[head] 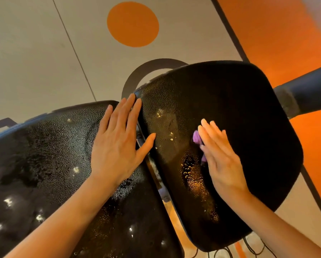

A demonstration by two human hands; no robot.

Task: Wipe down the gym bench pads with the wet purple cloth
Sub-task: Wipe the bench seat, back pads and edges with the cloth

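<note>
Pressing the purple cloth (pixel 196 137) flat on the bench's right pad (pixel 230 108), the right hand (pixel 221 155) keeps straight fingers; the left hand (pixel 116 144) rests flat, fingers spread, on the left pad (pixel 44 155).

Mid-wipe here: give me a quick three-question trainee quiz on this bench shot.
1. True or false: the left hand holds the purple cloth.
2. Which pad lies under the cloth: A) left pad, B) right pad?
3. What shape is painted orange on the floor beyond the pads?

Key: 1 false, the right hand presses it with straight fingers. 2 B. 3 a circle.
</note>
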